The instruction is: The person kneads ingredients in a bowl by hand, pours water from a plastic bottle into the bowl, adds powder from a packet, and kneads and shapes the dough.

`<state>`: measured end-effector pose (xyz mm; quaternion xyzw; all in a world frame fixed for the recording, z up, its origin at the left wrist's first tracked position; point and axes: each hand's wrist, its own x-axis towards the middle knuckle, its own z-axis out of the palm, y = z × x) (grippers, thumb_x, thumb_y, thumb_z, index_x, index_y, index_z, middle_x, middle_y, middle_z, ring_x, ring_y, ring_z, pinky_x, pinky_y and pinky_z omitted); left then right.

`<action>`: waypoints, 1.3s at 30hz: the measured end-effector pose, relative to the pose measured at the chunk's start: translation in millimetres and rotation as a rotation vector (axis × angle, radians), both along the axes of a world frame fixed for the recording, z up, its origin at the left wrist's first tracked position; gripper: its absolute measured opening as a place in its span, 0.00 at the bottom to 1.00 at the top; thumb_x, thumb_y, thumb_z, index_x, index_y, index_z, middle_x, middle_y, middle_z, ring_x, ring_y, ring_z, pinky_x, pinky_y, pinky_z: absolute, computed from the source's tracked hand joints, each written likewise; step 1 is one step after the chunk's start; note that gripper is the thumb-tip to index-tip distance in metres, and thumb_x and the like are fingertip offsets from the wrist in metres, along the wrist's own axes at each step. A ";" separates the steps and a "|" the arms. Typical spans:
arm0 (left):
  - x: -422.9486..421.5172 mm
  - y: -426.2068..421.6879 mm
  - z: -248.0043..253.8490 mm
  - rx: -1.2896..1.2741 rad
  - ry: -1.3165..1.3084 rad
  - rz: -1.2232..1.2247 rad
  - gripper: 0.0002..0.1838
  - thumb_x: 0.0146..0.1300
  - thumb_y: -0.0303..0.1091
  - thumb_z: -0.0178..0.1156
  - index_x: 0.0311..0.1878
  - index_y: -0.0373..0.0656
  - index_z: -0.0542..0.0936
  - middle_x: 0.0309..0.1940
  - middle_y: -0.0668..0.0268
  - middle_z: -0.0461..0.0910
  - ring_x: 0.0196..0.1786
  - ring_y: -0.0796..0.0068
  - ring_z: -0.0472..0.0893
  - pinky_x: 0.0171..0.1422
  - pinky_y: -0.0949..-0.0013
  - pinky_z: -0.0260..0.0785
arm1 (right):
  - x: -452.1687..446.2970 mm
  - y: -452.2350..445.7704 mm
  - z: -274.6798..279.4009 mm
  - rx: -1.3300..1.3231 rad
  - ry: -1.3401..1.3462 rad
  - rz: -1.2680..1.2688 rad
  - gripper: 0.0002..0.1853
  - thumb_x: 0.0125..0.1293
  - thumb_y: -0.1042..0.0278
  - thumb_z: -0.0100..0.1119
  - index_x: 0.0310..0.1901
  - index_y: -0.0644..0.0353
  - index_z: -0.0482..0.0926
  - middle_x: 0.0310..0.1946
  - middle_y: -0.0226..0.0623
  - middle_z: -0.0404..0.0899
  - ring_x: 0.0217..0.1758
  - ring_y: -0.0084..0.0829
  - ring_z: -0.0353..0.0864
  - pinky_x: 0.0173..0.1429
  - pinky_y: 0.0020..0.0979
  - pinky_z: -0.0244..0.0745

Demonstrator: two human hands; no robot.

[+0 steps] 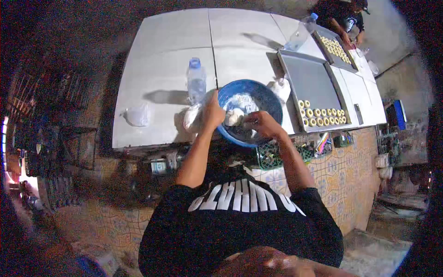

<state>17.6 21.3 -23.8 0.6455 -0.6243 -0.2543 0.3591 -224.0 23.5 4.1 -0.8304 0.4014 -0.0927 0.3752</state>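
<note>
A blue basin [276, 102] stands at the front edge of the white table. In it lie a pale lump of dough [234, 116] and a patch of white flour [244, 101]. My left hand [214, 112] is closed on the basin's left rim. Inside the basin, on the right, is my right hand [263, 123], its fingers curled in beside the dough. Whatever those fingers hold, if anything, is hidden.
Plastic bottles [196, 82] [301, 33] and white bags [138, 115] [280, 88] stand on the table [166, 41]. At the right are a metal tray [311, 78] with rows of ring-shaped dough pieces [323, 117] and a second filled tray [336, 50], where another person [344, 21] works.
</note>
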 end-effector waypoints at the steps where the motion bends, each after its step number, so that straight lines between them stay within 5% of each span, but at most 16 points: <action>1: 2.0 0.2 2.0 -0.040 0.057 -0.006 0.35 0.54 0.23 0.61 0.68 0.36 0.65 0.56 0.43 0.76 0.59 0.43 0.76 0.63 0.51 0.67 | 8.1 7.8 14.1 0.101 -0.006 -0.038 0.19 0.62 0.68 0.66 0.53 0.66 0.80 0.42 0.40 0.86 0.44 0.31 0.83 0.52 0.37 0.77; 7: -4.6 4.0 20.9 0.124 0.376 -0.017 0.30 0.57 0.18 0.51 0.66 0.39 0.70 0.56 0.52 0.77 0.57 0.61 0.78 0.62 0.65 0.68 | 46.4 -18.6 -0.4 -0.041 0.297 0.276 0.16 0.60 0.67 0.64 0.46 0.70 0.79 0.38 0.51 0.84 0.40 0.45 0.83 0.46 0.42 0.76; 9: -6.6 7.5 33.3 0.174 0.398 -0.031 0.28 0.57 0.18 0.51 0.64 0.39 0.72 0.55 0.54 0.78 0.56 0.64 0.78 0.62 0.66 0.68 | 52.0 -17.9 -23.3 -0.166 0.143 0.212 0.15 0.58 0.68 0.64 0.43 0.69 0.79 0.39 0.53 0.83 0.42 0.50 0.82 0.48 0.45 0.76; 11: -1.8 -6.4 -7.7 -0.014 0.432 -0.051 0.24 0.61 0.19 0.51 0.62 0.39 0.73 0.52 0.53 0.80 0.55 0.60 0.79 0.62 0.63 0.68 | 57.0 -16.9 -43.4 -0.292 -0.010 0.128 0.13 0.55 0.70 0.64 0.41 0.68 0.80 0.40 0.55 0.82 0.45 0.55 0.81 0.50 0.47 0.76; 12: -1.8 -4.3 -1.6 0.021 0.408 -0.024 0.23 0.62 0.20 0.52 0.63 0.39 0.73 0.53 0.51 0.79 0.56 0.58 0.79 0.63 0.61 0.68 | 69.7 -15.3 -8.7 -0.220 0.209 0.181 0.11 0.53 0.71 0.64 0.39 0.64 0.81 0.37 0.53 0.82 0.44 0.54 0.82 0.49 0.48 0.76; 15: 1.0 2.4 17.1 0.060 0.308 -0.018 0.23 0.65 0.22 0.53 0.64 0.39 0.72 0.56 0.49 0.78 0.59 0.54 0.78 0.65 0.59 0.67 | 79.7 -33.8 -43.0 -0.185 0.190 0.084 0.11 0.52 0.71 0.64 0.39 0.61 0.81 0.35 0.50 0.83 0.42 0.53 0.83 0.48 0.47 0.77; 16: 1.6 1.9 17.2 0.056 0.269 -0.031 0.23 0.65 0.23 0.53 0.64 0.39 0.72 0.56 0.48 0.78 0.59 0.54 0.77 0.65 0.58 0.67 | 80.3 -42.4 -51.8 -0.270 0.174 0.070 0.18 0.49 0.63 0.69 0.43 0.58 0.81 0.33 0.49 0.84 0.39 0.50 0.85 0.46 0.48 0.80; 23: -0.1 0.5 8.2 0.047 0.320 -0.020 0.24 0.63 0.22 0.51 0.64 0.40 0.72 0.58 0.47 0.77 0.61 0.51 0.76 0.66 0.59 0.65 | 93.3 -42.7 -87.5 -0.408 0.259 -0.352 0.22 0.48 0.56 0.70 0.42 0.60 0.80 0.32 0.50 0.84 0.36 0.53 0.85 0.40 0.47 0.80; 24: -3.6 6.1 33.1 0.080 0.227 0.004 0.24 0.62 0.20 0.50 0.62 0.39 0.73 0.57 0.45 0.77 0.60 0.48 0.76 0.65 0.58 0.66 | 95.4 -41.4 -68.6 -0.235 0.187 -0.431 0.12 0.53 0.67 0.63 0.36 0.64 0.77 0.31 0.56 0.81 0.38 0.57 0.82 0.42 0.52 0.76; 27: -5.8 5.1 33.8 0.055 0.197 0.012 0.24 0.60 0.19 0.50 0.61 0.37 0.74 0.58 0.43 0.75 0.60 0.45 0.75 0.65 0.56 0.65 | 99.9 -35.8 -66.7 -0.331 0.049 -0.594 0.12 0.53 0.65 0.64 0.35 0.64 0.78 0.30 0.55 0.82 0.37 0.57 0.82 0.41 0.52 0.76; 28: -3.1 -2.4 7.6 -0.062 0.119 0.020 0.24 0.60 0.18 0.51 0.61 0.36 0.74 0.59 0.43 0.74 0.62 0.44 0.73 0.65 0.54 0.65 | 96.3 -53.8 -94.8 -0.356 0.102 -0.552 0.17 0.47 0.53 0.70 0.30 0.59 0.82 0.31 0.46 0.84 0.35 0.47 0.86 0.42 0.46 0.80; 31: -4.6 3.6 6.4 -0.134 0.070 0.028 0.24 0.60 0.18 0.52 0.62 0.36 0.72 0.60 0.44 0.74 0.64 0.43 0.72 0.66 0.53 0.64 | 81.7 -84.7 -110.5 -0.520 0.290 -0.147 0.15 0.48 0.53 0.70 0.28 0.57 0.84 0.32 0.44 0.85 0.37 0.46 0.86 0.46 0.46 0.79; 32: -6.2 2.0 4.1 -0.025 0.030 0.109 0.25 0.61 0.20 0.53 0.64 0.38 0.71 0.59 0.44 0.75 0.63 0.43 0.73 0.65 0.51 0.65 | 62.5 -80.7 -104.8 -0.593 0.118 -0.132 0.10 0.52 0.68 0.64 0.32 0.67 0.82 0.28 0.55 0.82 0.31 0.48 0.84 0.39 0.42 0.79; 34: -6.5 9.2 18.1 0.013 0.050 0.072 0.25 0.62 0.20 0.53 0.65 0.39 0.70 0.59 0.44 0.75 0.62 0.43 0.73 0.65 0.51 0.65 | 67.7 -76.7 -119.1 -0.315 -0.372 -0.240 0.09 0.51 0.71 0.64 0.32 0.67 0.81 0.26 0.51 0.81 0.28 0.46 0.83 0.37 0.42 0.78; 36: -6.2 9.0 14.0 -0.055 0.027 0.059 0.25 0.63 0.22 0.53 0.65 0.40 0.70 0.55 0.44 0.77 0.58 0.42 0.76 0.63 0.50 0.67 | 66.3 -62.7 -95.3 0.164 -0.388 -0.645 0.15 0.48 0.74 0.65 0.40 0.65 0.79 0.29 0.45 0.80 0.32 0.44 0.82 0.40 0.40 0.77; 39: -10.2 11.1 20.0 0.002 0.065 0.068 0.25 0.61 0.23 0.54 0.64 0.41 0.71 0.49 0.45 0.80 0.54 0.43 0.79 0.59 0.50 0.70 | 75.6 -5.2 10.0 -0.137 -0.095 -0.908 0.28 0.47 0.72 0.69 0.53 0.66 0.72 0.43 0.51 0.78 0.45 0.45 0.79 0.52 0.37 0.74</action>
